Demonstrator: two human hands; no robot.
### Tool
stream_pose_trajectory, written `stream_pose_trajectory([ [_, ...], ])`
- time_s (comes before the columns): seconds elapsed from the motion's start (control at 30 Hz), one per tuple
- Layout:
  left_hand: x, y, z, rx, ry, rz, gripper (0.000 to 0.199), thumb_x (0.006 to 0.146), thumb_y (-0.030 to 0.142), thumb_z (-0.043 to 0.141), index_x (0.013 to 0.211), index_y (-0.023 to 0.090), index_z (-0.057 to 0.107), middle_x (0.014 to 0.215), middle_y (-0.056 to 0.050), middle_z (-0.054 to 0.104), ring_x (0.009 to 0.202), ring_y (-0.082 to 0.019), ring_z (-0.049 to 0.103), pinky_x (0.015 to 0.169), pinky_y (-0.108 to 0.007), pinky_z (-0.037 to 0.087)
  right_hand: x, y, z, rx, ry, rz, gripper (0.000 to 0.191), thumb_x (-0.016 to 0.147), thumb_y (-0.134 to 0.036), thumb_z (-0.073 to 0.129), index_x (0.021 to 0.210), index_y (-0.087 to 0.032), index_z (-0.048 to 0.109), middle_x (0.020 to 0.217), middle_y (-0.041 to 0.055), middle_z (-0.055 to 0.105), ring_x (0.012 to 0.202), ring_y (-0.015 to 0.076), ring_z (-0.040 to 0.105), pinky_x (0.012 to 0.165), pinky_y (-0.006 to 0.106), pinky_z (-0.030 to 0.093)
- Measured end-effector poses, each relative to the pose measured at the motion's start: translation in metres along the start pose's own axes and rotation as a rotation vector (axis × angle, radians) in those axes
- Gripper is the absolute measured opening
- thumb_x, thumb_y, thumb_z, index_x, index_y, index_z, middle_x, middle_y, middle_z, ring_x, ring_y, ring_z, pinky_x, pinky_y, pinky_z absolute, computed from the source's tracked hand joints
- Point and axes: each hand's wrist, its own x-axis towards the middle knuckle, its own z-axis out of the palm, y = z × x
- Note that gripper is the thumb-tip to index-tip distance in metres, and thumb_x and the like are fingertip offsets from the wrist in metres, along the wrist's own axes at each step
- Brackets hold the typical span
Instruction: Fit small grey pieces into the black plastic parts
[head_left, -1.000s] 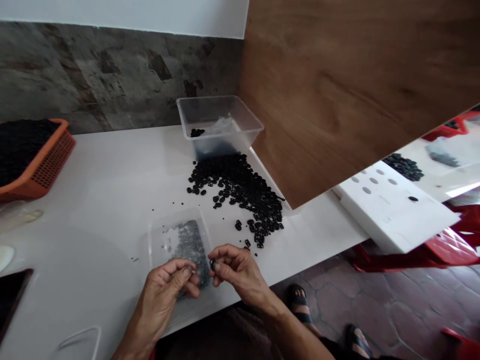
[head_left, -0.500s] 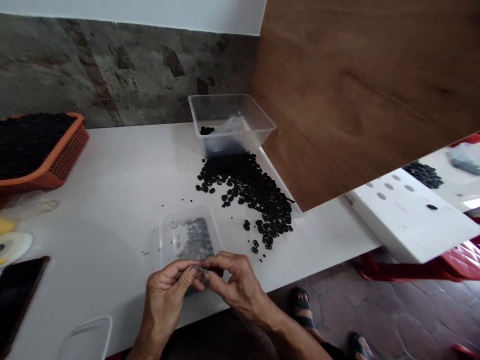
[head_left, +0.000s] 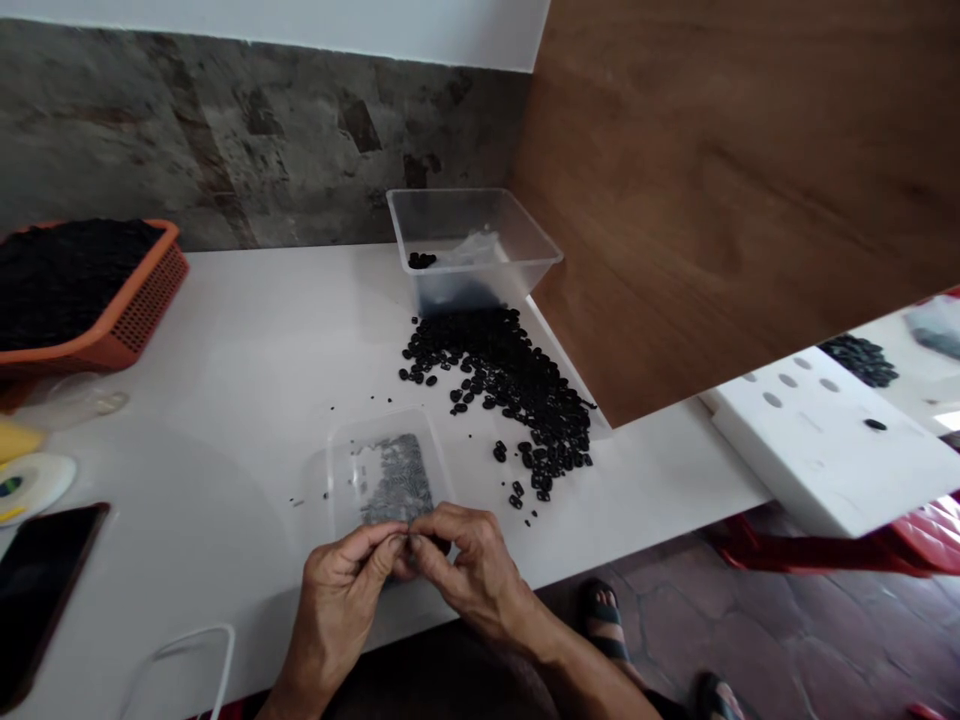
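Observation:
My left hand and my right hand meet fingertip to fingertip over the near edge of a shallow clear tray. Thumb and forefinger of each are pinched together; whatever lies between them is too small to make out. Small grey pieces are heaped inside the tray. Beyond and to the right, a pile of small black oval parts spreads over the white table.
An orange basket of black pieces stands at left, above a tape roll and a phone. A clear bin sits behind the pile, beside a brown wooden panel. A white box is at right.
The whole view has shifted slightly, so the table items appear a little further right. Both hands keep their pinch, with the fingertips now closer together.

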Motion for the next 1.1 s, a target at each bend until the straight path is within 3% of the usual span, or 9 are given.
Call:
stream_pose_trajectory([
  [0.27, -0.003, 0.002, -0.001, 0.149, -0.051, -0.042, 0.036, 0.090, 0.037, 0.051, 0.062, 0.018, 0.063, 0.047, 0.003, 0.055, 0.041, -0.010, 0.047, 0.047, -0.020, 0.040, -0.004, 0.004, 0.001, -0.155, 0.091, -0.140, 0.017, 0.088, -0.013, 0.050, 0.083, -0.016, 0.066, 0.069, 0.0032, 0.061, 0.063, 0.0138, 0.056, 0.061, 0.024, 0.043],
  [0.37, -0.003, 0.001, 0.001, 0.173, -0.023, 0.088, 0.023, 0.087, 0.032, 0.056, 0.077, 0.018, 0.071, 0.070, -0.002, 0.070, 0.064, -0.015, 0.064, 0.062, -0.021, 0.050, -0.004, 0.003, 0.000, -0.058, 0.079, -0.068, 0.017, 0.087, -0.014, 0.051, 0.083, -0.018, 0.067, 0.066, 0.0011, 0.060, 0.061, 0.0128, 0.055, 0.058, 0.022, 0.041],
  [0.47, -0.002, 0.001, 0.003, 0.165, 0.026, 0.285, 0.018, 0.083, 0.022, 0.062, 0.097, 0.021, 0.074, 0.096, -0.005, 0.074, 0.088, -0.018, 0.069, 0.079, -0.023, 0.053, -0.004, 0.004, 0.000, 0.010, 0.075, -0.043, 0.016, 0.086, -0.014, 0.053, 0.081, -0.017, 0.068, 0.064, -0.0001, 0.059, 0.059, 0.0114, 0.053, 0.055, 0.021, 0.039],
  [0.67, -0.004, 0.003, 0.004, 0.181, 0.097, 0.455, 0.017, 0.079, 0.012, 0.064, 0.086, 0.023, 0.076, 0.080, 0.000, 0.075, 0.070, -0.014, 0.070, 0.069, -0.019, 0.055, -0.005, 0.004, 0.000, 0.066, 0.031, -0.012, 0.018, 0.088, -0.017, 0.055, 0.082, -0.017, 0.071, 0.063, 0.0003, 0.059, 0.060, 0.0112, 0.053, 0.057, 0.022, 0.039],
  [0.77, -0.007, 0.003, 0.003, 0.133, 0.132, 0.392, 0.012, 0.080, 0.018, 0.065, 0.084, 0.022, 0.075, 0.072, 0.001, 0.074, 0.063, -0.013, 0.069, 0.063, -0.018, 0.055, -0.008, 0.007, 0.001, 0.186, 0.022, 0.049, 0.015, 0.089, -0.021, 0.057, 0.090, -0.018, 0.072, 0.072, 0.0026, 0.064, 0.067, 0.0126, 0.058, 0.063, 0.023, 0.044],
  [0.9, -0.014, 0.000, 0.003, -0.007, 0.123, 0.143, 0.011, 0.080, 0.027, 0.066, 0.081, 0.020, 0.075, 0.060, 0.000, 0.071, 0.058, -0.015, 0.068, 0.060, -0.020, 0.055, -0.010, 0.010, 0.005, 0.682, 0.110, 0.276, 0.023, 0.084, -0.029, 0.067, 0.105, -0.019, 0.064, 0.074, 0.0010, 0.065, 0.064, 0.0117, 0.062, 0.061, 0.022, 0.049],
  [1.0, -0.017, -0.002, 0.006, -0.137, 0.109, 0.063, 0.012, 0.078, 0.029, 0.068, 0.079, 0.019, 0.075, 0.062, -0.001, 0.072, 0.056, -0.015, 0.067, 0.059, -0.021, 0.056, -0.009, 0.008, 0.009, 0.944, 0.052, 0.327, 0.023, 0.080, -0.033, 0.072, 0.093, -0.015, 0.064, 0.067, 0.0021, 0.067, 0.060, 0.0118, 0.064, 0.059, 0.021, 0.049],
  [1.1, -0.019, -0.005, 0.009, -0.192, 0.139, 0.038, 0.012, 0.076, 0.030, 0.071, 0.078, 0.019, 0.076, 0.060, -0.001, 0.070, 0.055, -0.013, 0.065, 0.058, -0.020, 0.055, -0.007, 0.005, 0.011, 0.946, 0.056, 0.320, 0.024, 0.079, -0.034, 0.074, 0.079, -0.012, 0.066, 0.063, 0.0020, 0.065, 0.056, 0.0080, 0.059, 0.056, 0.018, 0.045],
])
